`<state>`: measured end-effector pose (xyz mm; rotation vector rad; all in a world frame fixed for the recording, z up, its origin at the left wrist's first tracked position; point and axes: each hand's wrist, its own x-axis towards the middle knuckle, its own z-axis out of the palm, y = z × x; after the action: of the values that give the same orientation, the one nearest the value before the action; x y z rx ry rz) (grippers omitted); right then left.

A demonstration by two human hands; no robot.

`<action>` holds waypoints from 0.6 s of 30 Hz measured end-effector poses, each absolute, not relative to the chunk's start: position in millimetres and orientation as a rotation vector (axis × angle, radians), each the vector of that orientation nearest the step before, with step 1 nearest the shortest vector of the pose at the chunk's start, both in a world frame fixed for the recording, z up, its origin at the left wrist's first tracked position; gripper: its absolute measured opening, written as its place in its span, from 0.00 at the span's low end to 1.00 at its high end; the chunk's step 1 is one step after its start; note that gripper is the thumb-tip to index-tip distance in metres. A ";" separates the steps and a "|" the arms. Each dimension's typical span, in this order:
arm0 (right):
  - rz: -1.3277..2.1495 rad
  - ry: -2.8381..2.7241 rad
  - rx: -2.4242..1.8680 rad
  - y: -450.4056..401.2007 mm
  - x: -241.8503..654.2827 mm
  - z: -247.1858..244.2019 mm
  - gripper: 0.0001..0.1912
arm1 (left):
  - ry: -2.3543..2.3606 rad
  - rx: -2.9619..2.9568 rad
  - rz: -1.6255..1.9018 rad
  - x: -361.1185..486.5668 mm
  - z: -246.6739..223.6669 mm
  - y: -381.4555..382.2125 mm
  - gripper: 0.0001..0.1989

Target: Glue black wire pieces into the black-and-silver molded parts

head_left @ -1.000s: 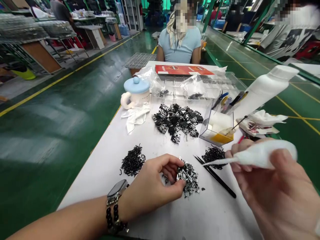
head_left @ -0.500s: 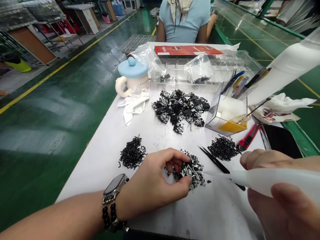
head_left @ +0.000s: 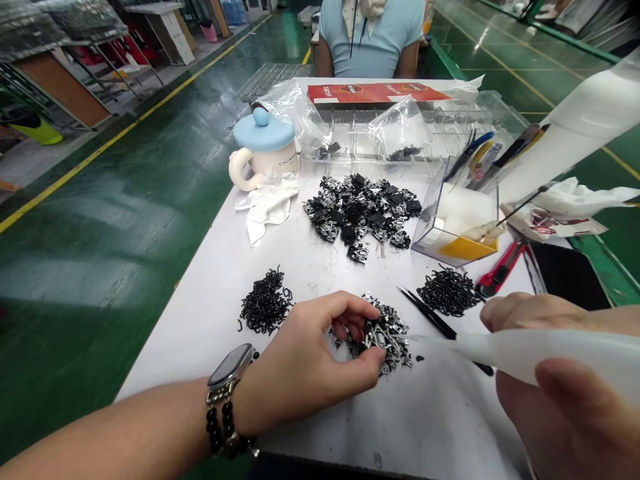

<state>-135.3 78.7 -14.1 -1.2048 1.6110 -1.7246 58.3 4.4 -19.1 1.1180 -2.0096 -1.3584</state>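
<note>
My left hand point(head_left: 320, 347), with a watch and beads at the wrist, curls its thumb and fingers around a small black-and-silver metal part point(head_left: 379, 337). Below and behind that part spreads a pile of small silver metal pieces point(head_left: 397, 360). My right hand point(head_left: 575, 400) grips a translucent white squeeze bottle point(head_left: 530, 350), tilted nearly flat. Its thin, clear nozzle points left, and the tip is at or very close to the held part; contact I cannot tell. Black tweezers point(head_left: 430, 313) lie on the table, partly behind the nozzle.
Piles of small black curved pieces lie left point(head_left: 265, 303) and right point(head_left: 447, 291). Black-and-silver assemblies point(head_left: 360, 210) are heaped farther back. Around them stand a lidded mug point(head_left: 270, 150), a clear pen box point(head_left: 455, 220), a red cutter point(head_left: 500, 270) and a phone point(head_left: 570, 277). A person point(head_left: 370, 40) sits opposite.
The whole view has shifted slightly. Both hands keep nearly the same pose, with the metal part and the squeeze bottle still held and the nozzle still at the part.
</note>
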 end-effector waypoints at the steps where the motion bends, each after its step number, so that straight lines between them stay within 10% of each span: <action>1: -1.728 1.611 -1.200 79.4 -135.2 -13.8 0.07 | -2.007 1.118 -1.357 58.3 -19.4 4.5 0.13; 18: -1.701 1.640 -1.129 74.5 -141.0 -12.1 0.13 | -2.011 1.119 -1.362 57.9 -20.6 4.1 0.12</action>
<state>-141.0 74.5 -12.1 -1.1287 1.6402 -1.7009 57.9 4.1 -20.6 1.1187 -2.0111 -1.3621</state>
